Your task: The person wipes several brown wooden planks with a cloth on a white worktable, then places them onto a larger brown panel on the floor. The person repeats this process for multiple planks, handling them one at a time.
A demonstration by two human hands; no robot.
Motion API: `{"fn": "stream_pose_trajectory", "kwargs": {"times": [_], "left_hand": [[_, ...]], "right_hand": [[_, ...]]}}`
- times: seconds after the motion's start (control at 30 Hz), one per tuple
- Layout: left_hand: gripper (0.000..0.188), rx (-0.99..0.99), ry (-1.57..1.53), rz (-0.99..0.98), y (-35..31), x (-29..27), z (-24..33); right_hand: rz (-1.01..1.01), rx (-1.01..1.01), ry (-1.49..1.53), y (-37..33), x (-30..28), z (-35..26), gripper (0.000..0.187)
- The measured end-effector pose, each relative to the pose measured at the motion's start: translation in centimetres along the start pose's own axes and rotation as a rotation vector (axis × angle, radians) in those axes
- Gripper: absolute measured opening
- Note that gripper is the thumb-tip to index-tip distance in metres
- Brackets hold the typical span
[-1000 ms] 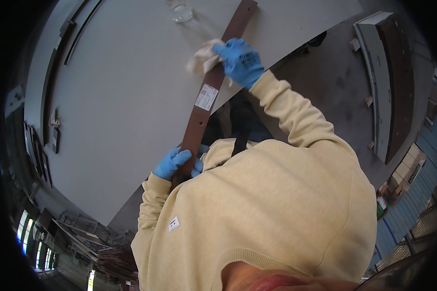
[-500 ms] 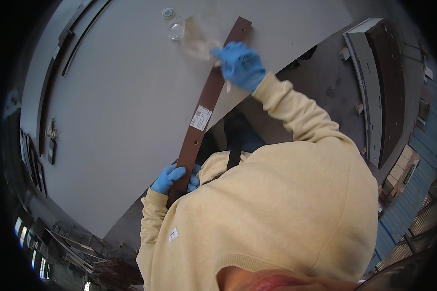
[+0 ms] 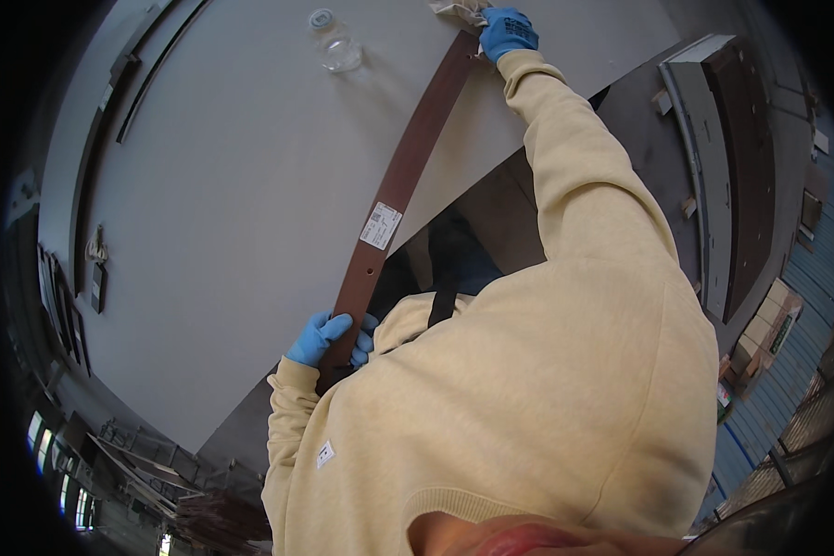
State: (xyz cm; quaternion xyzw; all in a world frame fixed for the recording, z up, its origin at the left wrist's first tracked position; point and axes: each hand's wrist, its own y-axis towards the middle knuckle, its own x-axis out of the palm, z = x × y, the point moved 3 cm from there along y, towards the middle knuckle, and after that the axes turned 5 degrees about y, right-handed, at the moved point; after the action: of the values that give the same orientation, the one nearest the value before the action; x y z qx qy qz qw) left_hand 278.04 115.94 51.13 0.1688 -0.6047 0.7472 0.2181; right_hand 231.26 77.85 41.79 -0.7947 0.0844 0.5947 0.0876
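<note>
Head view, near to far. The left hand [image 3: 329, 335], in a blue glove, is wrapped around the near end of a long brown strip [image 3: 408, 167]; its fingers [image 3: 361, 338] are curled about the strip's edge, thumb on the opposite side. Just beyond these fingers the strip carries a small hole and a white label [image 3: 381, 226]. The strip runs away across the grey table [image 3: 232, 204], lying on its surface. At the strip's far end the right hand [image 3: 507, 30], also blue-gloved, has its fingers pressed together onto a pale cloth [image 3: 457, 8] held against the strip. To the left of that hand, well apart from it, a clear glass jar [image 3: 334, 44] stands on the table.
</note>
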Motion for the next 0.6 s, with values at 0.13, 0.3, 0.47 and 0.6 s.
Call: {"fn": "stream_pose_trajectory", "kwargs": {"times": [0.13,0.3,0.47,0.6], "left_hand": [[0.05,0.012,-0.006,-0.008,-0.1,0.2,0.1],[0.049,0.016,0.022,0.028,-0.3,0.6,0.6],[0.048,0.002,0.018,0.02,0.4,0.0,-0.7],[0.045,-0.004,-0.004,-0.014,0.9,-0.5,-1.1]], "right_hand": [[0.098,-0.235,0.353,-5.3,-3.9,-2.7,0.036],[-0.223,-0.622,0.239,-22.1,-2.8,-11.9,0.032],[-0.081,-0.395,0.234,-15.4,0.1,-8.8,0.023],[-0.062,-0.167,-0.007,-4.6,0.0,-4.5,0.028]]}}
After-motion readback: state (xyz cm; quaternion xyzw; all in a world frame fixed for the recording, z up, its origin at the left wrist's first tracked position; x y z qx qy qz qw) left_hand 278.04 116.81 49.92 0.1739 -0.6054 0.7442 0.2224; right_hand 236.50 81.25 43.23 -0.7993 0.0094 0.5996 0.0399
